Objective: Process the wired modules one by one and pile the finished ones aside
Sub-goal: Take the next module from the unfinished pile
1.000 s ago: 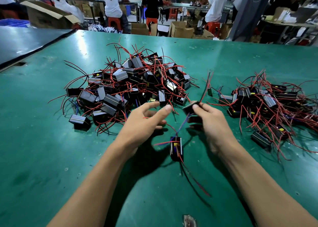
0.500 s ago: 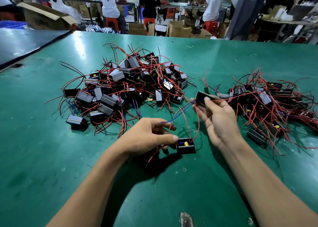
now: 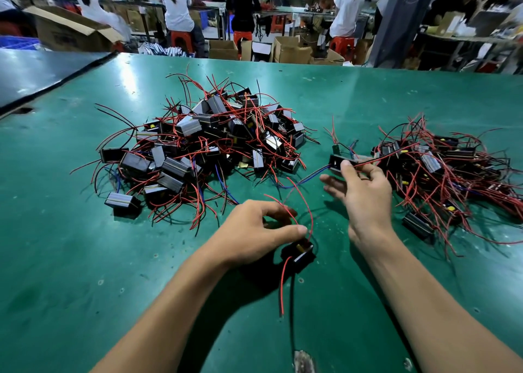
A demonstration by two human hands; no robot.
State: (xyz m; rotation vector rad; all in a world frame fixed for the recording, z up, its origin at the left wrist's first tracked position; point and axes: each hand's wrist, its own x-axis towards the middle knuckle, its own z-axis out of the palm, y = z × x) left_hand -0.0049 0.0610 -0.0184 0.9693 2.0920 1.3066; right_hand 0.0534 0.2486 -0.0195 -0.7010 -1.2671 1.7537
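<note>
1. The left hand (image 3: 254,231) has its fingers curled and its thumb pressed down, gripping a black module (image 3: 298,255) on the near side of the big pile (image 3: 203,143) and well apart from it. A red wire (image 3: 283,285) trails from it across the green table (image 3: 85,259) toward the person.
2. The right hand (image 3: 365,197) pinches a second module (image 3: 338,161) under its forefinger, with the thumb stretched out free. This module is to the right of the big pile, just beside the smaller pile (image 3: 441,168).
3. A blue wire (image 3: 308,178) runs from the second module back toward the big pile's near right edge.
4. A second ago the hands were close together near the big pile's near edge, and the first module hung below them by its wires. The left hand has since closed on it, and the right hand has carried its module rightward.
5. In the last half second the right hand has barely moved, while the left hand's module has slid slightly farther from the big pile and tilted
</note>
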